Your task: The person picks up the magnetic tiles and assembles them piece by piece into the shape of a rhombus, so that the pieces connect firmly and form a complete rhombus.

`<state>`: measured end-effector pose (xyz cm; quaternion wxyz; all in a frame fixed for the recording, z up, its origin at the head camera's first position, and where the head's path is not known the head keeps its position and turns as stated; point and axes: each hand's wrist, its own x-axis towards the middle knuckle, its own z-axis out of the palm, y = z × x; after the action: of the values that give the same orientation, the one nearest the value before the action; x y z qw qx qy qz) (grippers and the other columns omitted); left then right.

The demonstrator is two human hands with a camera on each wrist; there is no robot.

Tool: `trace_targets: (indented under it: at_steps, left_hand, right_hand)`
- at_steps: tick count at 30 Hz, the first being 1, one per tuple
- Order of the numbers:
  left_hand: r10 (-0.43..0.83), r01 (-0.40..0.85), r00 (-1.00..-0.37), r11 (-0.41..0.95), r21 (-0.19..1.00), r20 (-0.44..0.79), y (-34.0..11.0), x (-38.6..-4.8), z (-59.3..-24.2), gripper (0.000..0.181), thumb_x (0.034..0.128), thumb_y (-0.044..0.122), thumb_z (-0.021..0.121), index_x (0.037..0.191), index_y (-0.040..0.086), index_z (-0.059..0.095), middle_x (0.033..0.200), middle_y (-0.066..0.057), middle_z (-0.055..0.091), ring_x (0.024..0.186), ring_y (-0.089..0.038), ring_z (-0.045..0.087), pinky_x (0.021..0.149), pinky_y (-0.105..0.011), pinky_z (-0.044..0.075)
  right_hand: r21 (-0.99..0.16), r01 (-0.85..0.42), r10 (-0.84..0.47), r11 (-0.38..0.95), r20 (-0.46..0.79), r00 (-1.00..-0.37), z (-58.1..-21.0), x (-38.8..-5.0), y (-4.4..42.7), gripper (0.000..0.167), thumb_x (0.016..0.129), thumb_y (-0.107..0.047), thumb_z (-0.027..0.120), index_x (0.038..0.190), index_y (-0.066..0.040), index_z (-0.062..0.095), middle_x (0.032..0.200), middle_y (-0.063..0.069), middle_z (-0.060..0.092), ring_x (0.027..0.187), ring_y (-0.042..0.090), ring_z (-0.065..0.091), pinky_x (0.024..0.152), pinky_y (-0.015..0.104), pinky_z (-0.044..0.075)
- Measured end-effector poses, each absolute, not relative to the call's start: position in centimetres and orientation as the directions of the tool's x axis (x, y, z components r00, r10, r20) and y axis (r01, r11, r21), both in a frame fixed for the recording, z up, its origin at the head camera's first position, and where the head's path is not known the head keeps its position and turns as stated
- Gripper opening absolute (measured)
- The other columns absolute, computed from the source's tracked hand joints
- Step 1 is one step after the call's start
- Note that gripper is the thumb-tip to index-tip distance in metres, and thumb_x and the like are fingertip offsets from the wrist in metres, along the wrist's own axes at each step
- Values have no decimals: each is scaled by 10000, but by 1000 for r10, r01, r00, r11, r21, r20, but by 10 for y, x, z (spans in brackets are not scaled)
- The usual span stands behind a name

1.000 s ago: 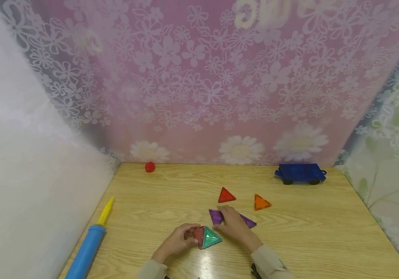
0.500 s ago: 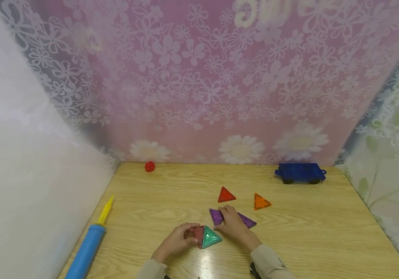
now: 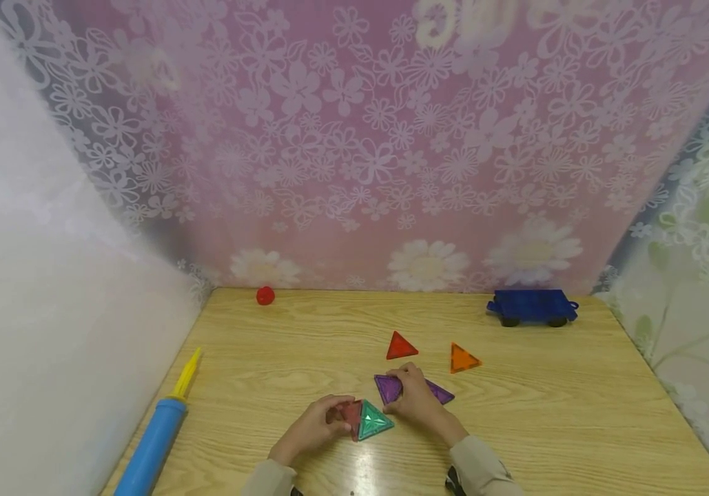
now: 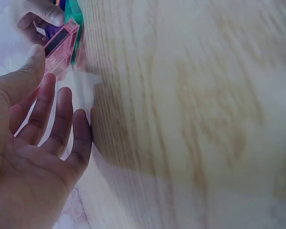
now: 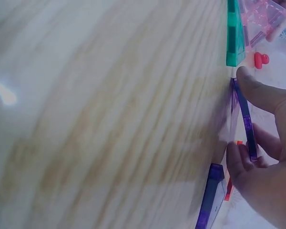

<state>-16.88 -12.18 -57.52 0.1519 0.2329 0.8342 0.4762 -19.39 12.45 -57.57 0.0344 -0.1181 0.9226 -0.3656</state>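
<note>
- Left grip (image 3: pixel 313 428): half-closed; a pink tile (image 3: pixel 353 416) is pinched by its rim, a green tile (image 3: pixel 374 419) just beside.
- Right grip (image 3: pixel 417 398): half-closed; a tilted purple tile (image 3: pixel 386 389) is held by its edges.
- Beyond right grip: red tile (image 3: pixel 400 346).
- Tiles are judged light, stiff, slick; best taken at rims.

Sleeved forearms (image 3: pixel 481 468) slant in toward each other.
From where I stand, the left hand (image 3: pixel 312 427) pinches with its thumb (image 4: pixel 26 74) raised, the outer fingers spread and gently bent; the right hand (image 3: pixel 419 401), set a little farther forward, grips between thumb and bent fingers.
</note>
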Motion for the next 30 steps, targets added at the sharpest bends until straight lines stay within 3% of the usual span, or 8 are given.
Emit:
trace_targets:
  at_steps: [5,9,12,16,21,30]
  left_hand:
    - [531,250,-847,443,861,-27,-121,-169,-575,459,854,132,696,1292,75,568,1051,12,609,937,-74,548,861,-258,473]
    - [526,226,-850,433,873,-40,-121,-168,-575,461,853,121,696,1292,68,568,1068,-3,608,952,-92,548,878,-270,468]
    - [527,206,-849,414,887,-49,-121,-168,-574,460,855,112,691,1294,56,565,1081,-23,606,935,-99,552,849,-259,475]
    - [529,210,-847,420,883,-50,-121,-170,-573,455,861,125,687,1295,62,565,1089,-21,603,925,-86,550,835,-248,475]
    - [542,227,-839,413,882,-38,-121,-171,-574,452,864,120,682,1292,43,563,1112,-46,604,907,-68,551,819,-240,479]
    - [542,221,-839,415,883,-45,-121,-171,-574,456,864,121,680,1298,47,558,1087,-39,607,897,-70,562,822,-240,486]
  right_hand:
    - [-730,-158,-232,665,-1,-973,-574,-193,126,639,610,-126,896,1162,-15,592,1089,135,500,967,273,519,887,491,474]
    - [-753,-162,-252,638,-5,-968,-574,-191,129,648,617,-85,884,1175,-48,557,1125,164,568,994,305,552,872,492,478]
    - [-783,-172,-281,597,-4,-960,-574,-190,131,645,655,-30,849,1210,-37,520,983,149,603,843,251,581,731,381,503]
    - [-825,-178,-319,536,-3,-948,-575,-189,134,625,711,50,781,1253,-3,476,751,56,502,623,110,478,545,229,411]
    - [-859,-201,-342,471,32,-939,-576,-187,137,581,753,98,714,1265,23,448,747,46,514,625,76,477,528,202,422]
    - [-904,-195,-368,381,45,-929,-573,-182,138,442,859,106,597,1261,0,444,856,141,562,709,123,548,583,205,433]
